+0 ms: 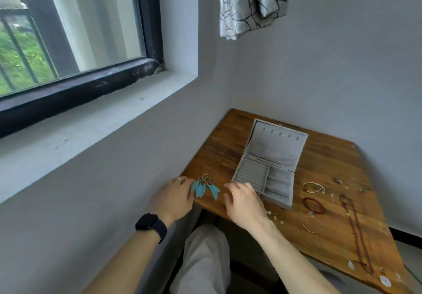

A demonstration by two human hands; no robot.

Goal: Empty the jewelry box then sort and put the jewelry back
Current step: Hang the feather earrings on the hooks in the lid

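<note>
Left hand and right hand lie palm-down, fingers loosely spread.

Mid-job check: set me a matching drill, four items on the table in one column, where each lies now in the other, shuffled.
Things: 1 feather earrings; 2 jewelry box; 3 long necklace; 4 red bead bracelet.
Places: A far right of the table; B between left hand and right hand; C open, just beyond the right hand; D just right of the box's front corner.
Pairs: 1-B, 2-C, 3-A, 4-D.
</note>
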